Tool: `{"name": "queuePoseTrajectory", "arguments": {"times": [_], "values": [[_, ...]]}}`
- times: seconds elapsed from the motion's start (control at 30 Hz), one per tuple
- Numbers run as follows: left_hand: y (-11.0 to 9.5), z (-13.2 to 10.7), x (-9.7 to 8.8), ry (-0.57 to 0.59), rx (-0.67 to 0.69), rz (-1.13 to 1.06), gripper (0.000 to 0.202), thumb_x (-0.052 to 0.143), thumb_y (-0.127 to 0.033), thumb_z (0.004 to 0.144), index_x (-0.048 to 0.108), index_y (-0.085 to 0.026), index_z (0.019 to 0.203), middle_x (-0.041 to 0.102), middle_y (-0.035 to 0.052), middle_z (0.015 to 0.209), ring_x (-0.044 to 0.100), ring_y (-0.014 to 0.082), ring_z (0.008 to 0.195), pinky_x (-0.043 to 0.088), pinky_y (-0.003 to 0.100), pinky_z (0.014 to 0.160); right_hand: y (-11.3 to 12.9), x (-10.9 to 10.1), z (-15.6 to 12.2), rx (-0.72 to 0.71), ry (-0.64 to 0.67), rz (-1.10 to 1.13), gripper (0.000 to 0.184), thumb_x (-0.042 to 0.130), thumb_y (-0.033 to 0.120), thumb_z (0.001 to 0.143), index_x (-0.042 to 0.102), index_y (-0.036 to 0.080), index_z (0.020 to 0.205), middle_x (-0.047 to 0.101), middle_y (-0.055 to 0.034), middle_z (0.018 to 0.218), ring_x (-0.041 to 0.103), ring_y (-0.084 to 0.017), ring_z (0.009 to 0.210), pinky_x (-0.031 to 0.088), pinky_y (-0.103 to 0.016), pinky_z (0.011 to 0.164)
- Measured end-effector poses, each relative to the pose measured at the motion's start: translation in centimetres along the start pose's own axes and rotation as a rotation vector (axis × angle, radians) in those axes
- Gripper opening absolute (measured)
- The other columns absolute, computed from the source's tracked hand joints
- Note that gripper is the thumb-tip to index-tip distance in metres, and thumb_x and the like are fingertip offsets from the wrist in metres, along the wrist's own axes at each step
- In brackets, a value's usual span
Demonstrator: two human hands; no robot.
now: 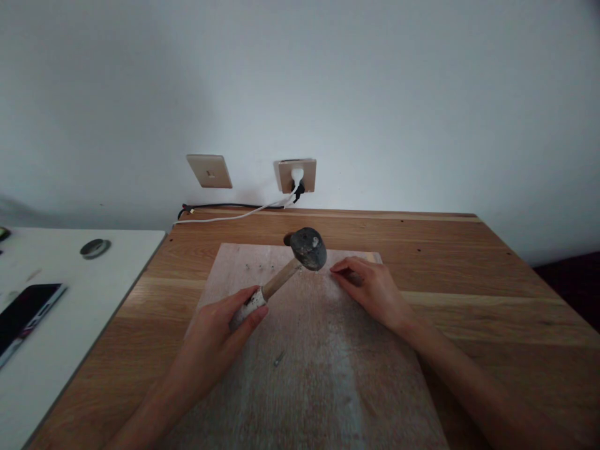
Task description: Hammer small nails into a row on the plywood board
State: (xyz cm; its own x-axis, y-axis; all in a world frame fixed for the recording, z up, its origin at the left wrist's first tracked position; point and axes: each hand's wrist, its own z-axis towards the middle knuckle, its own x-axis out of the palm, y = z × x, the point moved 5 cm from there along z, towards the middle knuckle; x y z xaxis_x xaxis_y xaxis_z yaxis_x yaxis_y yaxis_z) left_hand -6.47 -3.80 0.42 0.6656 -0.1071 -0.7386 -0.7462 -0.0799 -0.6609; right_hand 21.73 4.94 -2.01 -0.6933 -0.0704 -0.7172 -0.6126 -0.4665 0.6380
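My left hand is closed around the white-wrapped grip of a mallet. The mallet's dark, worn head is raised over the far part of a pale, scuffed wooden board. To the right of that head, my right hand is in a pinch at the board's surface. Whatever is between its fingertips is too small to make out. Several small nail-like pieces stand in the board at the far left. One small metal piece, perhaps a screw or nail, lies loose nearer to me.
The board rests on a wooden table against a white wall. A socket with plugs and a wall plate sit behind. Cables run along the back edge. On a white surface at left are a phone-like device and a round tin.
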Motion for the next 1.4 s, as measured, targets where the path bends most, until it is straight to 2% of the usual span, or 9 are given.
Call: {"name": "queuePoseTrajectory", "arguments": {"times": [0.2, 0.4, 0.73, 0.87, 1.0, 1.13, 1.23, 1.33, 1.4], "values": [[-0.7, 0.3, 0.5, 0.030, 0.039, -0.002, 0.047, 0.054, -0.056, 0.096, 0.073, -0.024, 0.126, 0.081, 0.0038, 0.112, 0.077, 0.0234, 0.097, 0.062, 0.037, 0.093, 0.0, 0.0, 0.2, -0.009, 0.002, -0.033, 0.009, 0.063, 0.024, 0.094, 0.071, 0.020, 0.099, 0.075, -0.0037, 0.084, 0.071, -0.019, 0.073, 0.058, -0.032, 0.072], [-2.1, 0.6, 0.9, 0.025, 0.150, -0.024, 0.038, 0.056, -0.051, 0.098, 0.076, -0.026, 0.119, 0.082, 0.0025, 0.109, 0.077, 0.0211, 0.094, 0.062, 0.031, 0.089, 0.1, 0.2, -0.2, -0.043, -0.028, -0.057, 0.016, 0.059, 0.027, 0.098, 0.073, 0.020, 0.095, 0.074, -0.0073, 0.088, 0.069, -0.021, 0.078, 0.056, -0.033, 0.074], [-2.3, 0.9, 1.2, 0.082, 0.140, 0.009, 0.036, 0.055, -0.050, 0.099, 0.076, -0.026, 0.117, 0.082, 0.0009, 0.104, 0.076, 0.0197, 0.087, 0.061, 0.031, 0.085, 0.0, 0.2, 0.3, 0.021, -0.043, -0.083, 0.009, 0.067, 0.030, 0.093, 0.068, 0.021, 0.094, 0.072, -0.0038, 0.079, 0.067, -0.020, 0.068, 0.053, -0.031, 0.064], [-2.5, 1.4, 1.5, 0.098, 0.175, 0.051, 0.039, 0.054, -0.051, 0.101, 0.074, -0.027, 0.124, 0.080, 0.0030, 0.117, 0.077, 0.0226, 0.101, 0.061, 0.035, 0.094, 0.1, -0.7, -0.1, 0.018, -0.059, -0.093, 0.024, 0.077, 0.036, 0.087, 0.068, 0.020, 0.103, 0.074, -0.0052, 0.085, 0.070, -0.023, 0.074, 0.056, -0.033, 0.067], [-2.5, 1.9, 1.7, 0.136, 0.198, 0.125, 0.042, 0.053, -0.052, 0.101, 0.070, -0.029, 0.132, 0.077, 0.0049, 0.127, 0.074, 0.0260, 0.116, 0.060, 0.041, 0.103, 0.1, -2.3, -1.4, 0.005, -0.102, -0.108, 0.035, 0.074, 0.036, 0.091, 0.064, 0.020, 0.120, 0.074, -0.0058, 0.091, 0.072, -0.023, 0.077, 0.058, -0.035, 0.070], [-2.4, 1.9, 1.6, 0.121, 0.214, 0.127, 0.041, 0.054, -0.051, 0.101, 0.070, -0.029, 0.132, 0.078, 0.0050, 0.124, 0.076, 0.0249, 0.111, 0.061, 0.039, 0.100, 1.4, -2.9, -3.6, -0.033, -0.175, -0.119, 0.016, 0.067, 0.031, 0.098, 0.064, 0.021, 0.109, 0.069, -0.0044, 0.085, 0.068, -0.020, 0.073, 0.058, -0.033, 0.068], [-2.2, 1.9, 1.6, 0.117, 0.209, 0.121, 0.041, 0.055, -0.050, 0.101, 0.070, -0.028, 0.132, 0.078, 0.0050, 0.125, 0.075, 0.0256, 0.114, 0.061, 0.039, 0.101, 4.6, -1.6, -5.1, -0.174, -0.098, -0.111, 0.007, 0.060, 0.020, 0.102, 0.066, 0.021, 0.099, 0.068, -0.0039, 0.085, 0.067, -0.019, 0.078, 0.058, -0.030, 0.070], [-2.1, 1.8, 1.5, 0.092, 0.219, 0.088, 0.040, 0.055, -0.052, 0.100, 0.071, -0.029, 0.129, 0.078, 0.0032, 0.125, 0.075, 0.0244, 0.115, 0.060, 0.037, 0.102, 9.3, 1.8, -6.6, -0.519, 0.174, -0.216, 0.021, 0.056, 0.009, 0.101, 0.068, 0.018, 0.116, 0.074, -0.0085, 0.110, 0.068, -0.023, 0.099, 0.060, -0.035, 0.084], [-2.2, 1.8, 1.4, 0.088, 0.211, 0.049, 0.038, 0.056, -0.051, 0.100, 0.073, -0.028, 0.125, 0.080, 0.0018, 0.119, 0.076, 0.0226, 0.110, 0.060, 0.033, 0.099, 11.6, 3.9, -7.3, -0.681, 0.258, -0.291, 0.022, 0.058, 0.010, 0.102, 0.069, 0.018, 0.120, 0.073, -0.0101, 0.122, 0.067, -0.024, 0.107, 0.059, -0.036, 0.087]]}}
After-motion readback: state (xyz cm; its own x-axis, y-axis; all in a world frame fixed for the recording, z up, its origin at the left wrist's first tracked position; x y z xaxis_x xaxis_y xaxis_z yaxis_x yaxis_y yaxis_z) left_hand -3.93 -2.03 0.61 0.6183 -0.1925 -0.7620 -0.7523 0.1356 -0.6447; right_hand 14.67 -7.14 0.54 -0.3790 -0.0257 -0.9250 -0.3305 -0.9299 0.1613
